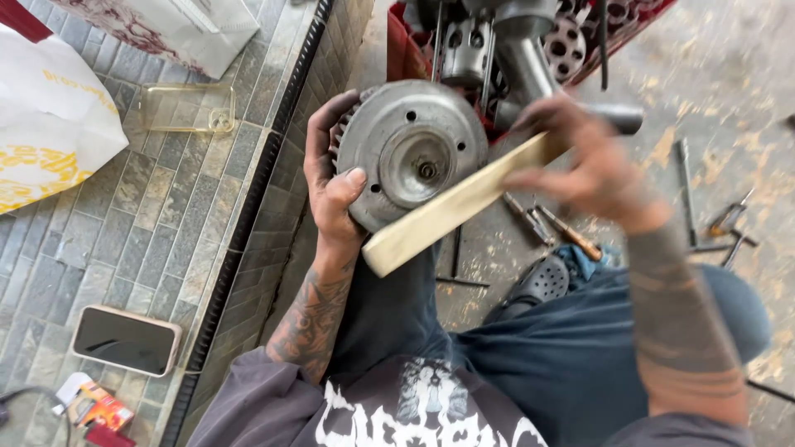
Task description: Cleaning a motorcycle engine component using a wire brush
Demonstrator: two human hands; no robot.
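The person sits low over the floor with both hands raised in front of their knees. The left hand (pixel 331 186) grips one round grey metal disc (pixel 410 161), a toothed wheel with a raised hub and a few small holes in its face. The fingers wrap behind its left rim and the thumb presses flat on the front, so the hand is closed firmly on it. The disc is held upright in the air, just in front of a red crate (pixel 406 50).

The right hand (pixel 592 170) is blurred. Its fingers are closed around the upper end of one pale wooden stick (pixel 451 207), a flat length that slants down to the left and crosses the lower right edge of the disc. Whether wood and metal touch I cannot tell.

The crate holds several grey machine parts, among them one metal tube (pixel 530 62) that leans out towards the right hand.

On the concrete floor to the right lie a few hand tools: one screwdriver with a brown handle (pixel 571 236), one pair of pliers (pixel 729 219) and one long thin rod (pixel 686 186). One dark sandal (pixel 542 281) shows below the stick.

To the left, on the grey tiled ledge, I count one phone (pixel 124 339) lying face up, one clear phone case (pixel 186 108), one small orange box (pixel 98 406) and two white bags (pixel 50 116).
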